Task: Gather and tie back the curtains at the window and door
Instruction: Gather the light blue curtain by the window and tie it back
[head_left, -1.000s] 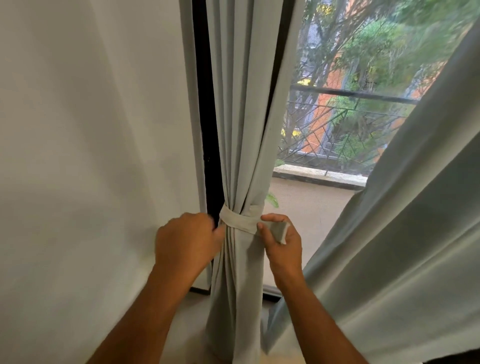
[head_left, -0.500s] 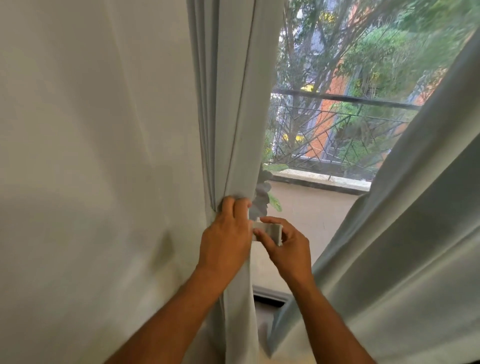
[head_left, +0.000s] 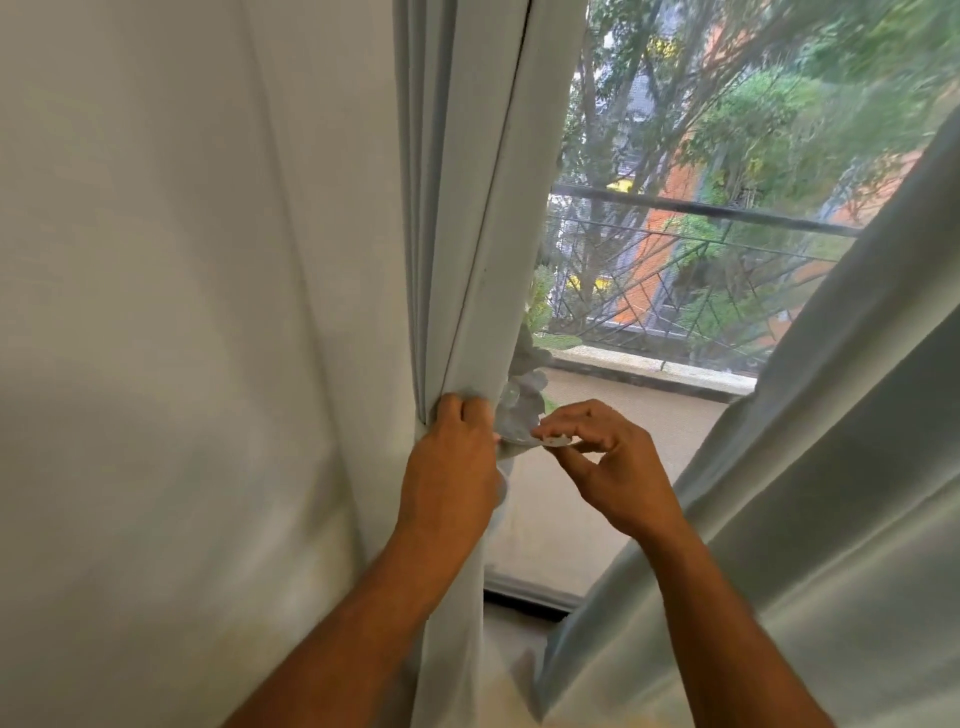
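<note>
Open gap lies between the gathered curtain (head_left: 467, 234) on the left and the loose curtain (head_left: 805, 467) slanting in from the right; both hands sit in its lower part, the left hand (head_left: 449, 467) clamped on the gathered folds, the right hand (head_left: 613, 467) pinching the tie-back strip (head_left: 550, 440) just beside it. Left of the gathered curtain the wall (head_left: 182, 312) closes off passage. Behind the gap the glass pane (head_left: 649, 405) blocks reach outward, and the loose curtain narrows the gap toward the door's bottom edge.
</note>
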